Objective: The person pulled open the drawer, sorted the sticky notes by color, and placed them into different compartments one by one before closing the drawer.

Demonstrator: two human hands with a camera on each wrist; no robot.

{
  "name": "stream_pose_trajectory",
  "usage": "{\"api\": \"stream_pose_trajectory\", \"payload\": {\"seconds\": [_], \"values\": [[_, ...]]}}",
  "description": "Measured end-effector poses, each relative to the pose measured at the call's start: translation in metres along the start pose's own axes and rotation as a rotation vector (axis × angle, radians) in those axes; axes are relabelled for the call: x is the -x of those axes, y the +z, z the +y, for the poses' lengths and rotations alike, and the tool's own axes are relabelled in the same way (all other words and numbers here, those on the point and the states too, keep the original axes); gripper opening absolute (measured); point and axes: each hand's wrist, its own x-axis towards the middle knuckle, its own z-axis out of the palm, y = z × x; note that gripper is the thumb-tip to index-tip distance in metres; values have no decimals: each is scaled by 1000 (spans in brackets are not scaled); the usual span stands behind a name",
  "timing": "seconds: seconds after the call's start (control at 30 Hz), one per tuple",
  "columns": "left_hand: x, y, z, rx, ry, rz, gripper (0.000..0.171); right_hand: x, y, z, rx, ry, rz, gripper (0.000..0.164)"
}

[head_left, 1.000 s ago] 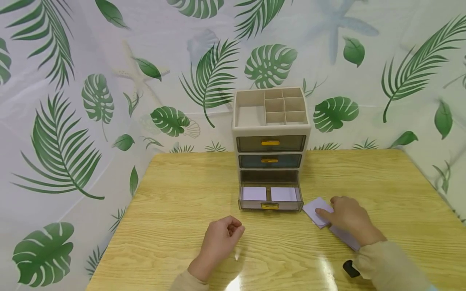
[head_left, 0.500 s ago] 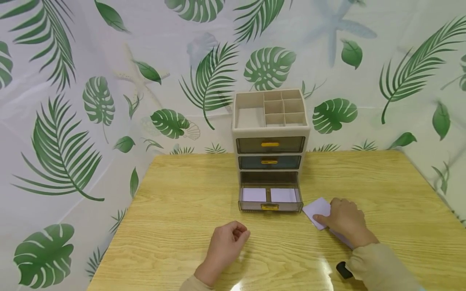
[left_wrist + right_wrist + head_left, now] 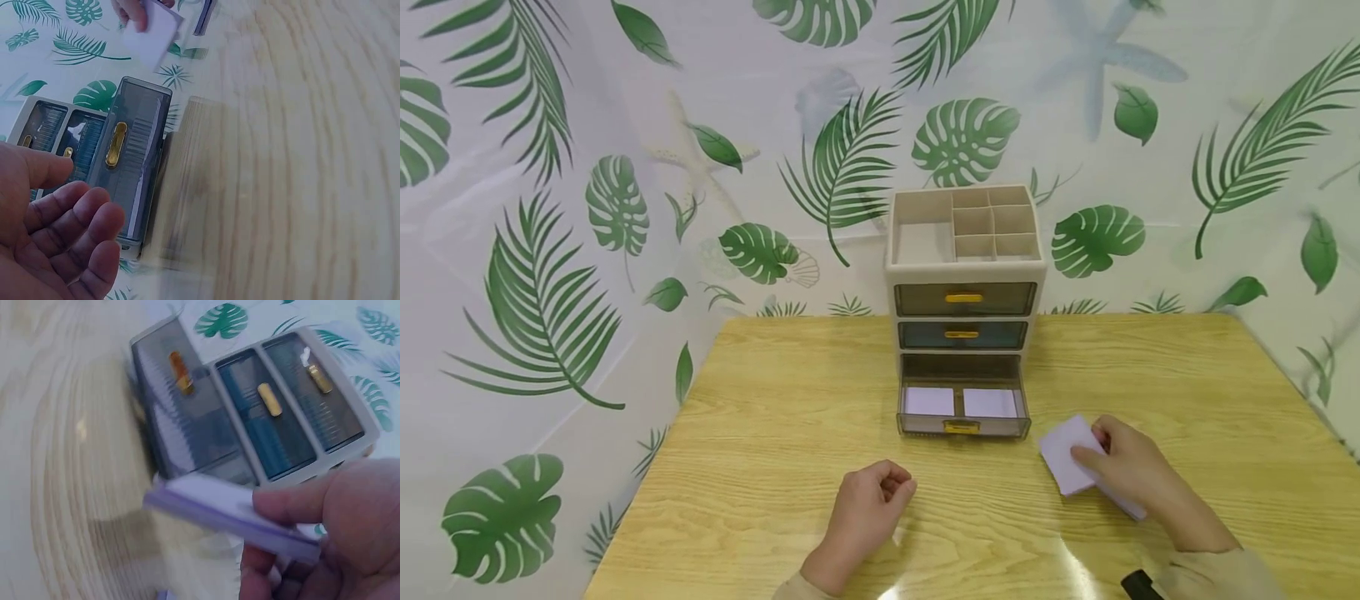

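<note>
My right hand (image 3: 1138, 471) pinches a lilac notepad (image 3: 1067, 457) between thumb and fingers. In the right wrist view that notepad (image 3: 215, 506) is raised above the table, thin edge towards the camera. A second lilac notepad (image 3: 1124, 503) lies on the table, partly hidden under the right hand. To the left, the desktop drawer organizer (image 3: 966, 273) has its bottom drawer (image 3: 917, 427) pulled out, with two lilac notepads (image 3: 928, 401) side by side inside. My left hand (image 3: 867, 510) hovers in front of the drawer, fingers loosely curled around nothing.
The organizer's upper two drawers (image 3: 964, 335) are closed, and its top tray (image 3: 925, 242) has several compartments. It stands near the back of the wood-grain table (image 3: 775, 400), before a leaf-print backdrop (image 3: 842, 167). A black band (image 3: 1141, 585) shows by the right sleeve.
The right hand has taken hold of the upper notepad, lifted it off the table and drawn it slightly away from the drawer. The left hand has shifted a little to the right.
</note>
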Motion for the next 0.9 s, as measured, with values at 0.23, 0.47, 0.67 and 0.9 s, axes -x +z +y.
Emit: {"api": "stream_pose_trajectory", "payload": {"seconds": [0.23, 0.47, 0.67, 0.9], "values": [[0, 0, 9, 26, 34, 24, 9, 20, 8, -26, -491, -116, -161, 51], [3, 0, 25, 160, 130, 1, 20, 30, 23, -59, -633, -224, -201, 38], [5, 2, 39, 286, 221, -50, 22, 36, 34, -79, -684, -298, -270, 34], [7, -1, 51, 379, 184, -27, 13, 37, 40, -93, -727, -302, -351, 37]]}}
